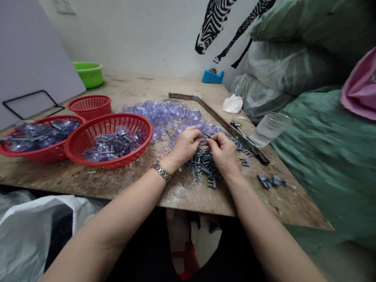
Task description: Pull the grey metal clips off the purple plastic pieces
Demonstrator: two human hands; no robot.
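Note:
My left hand (188, 145), with a metal watch (161, 171) on the wrist, is closed in a pinch. Facing it, my right hand (222, 152) pinches with thumb and forefinger, and the fingertips of both nearly meet. Whatever small thing lies between them is too hidden to name. Right below is a pile of small dark grey plastic frames (205, 162). Behind my hands spreads a heap of clear purplish plastic pieces (164, 113) that look like suction cups. The nearest red basket (75, 147) holds such clear pieces mixed with grey parts.
Another filled red basket (49, 156) and a smaller red basket (89, 102) stand left. A bent metal bar (214, 113) lies behind the piles. At right are a glass (270, 127), grey parts (272, 181) and green sacks (331, 156) against the table edge. A green basin (91, 74) stands far left.

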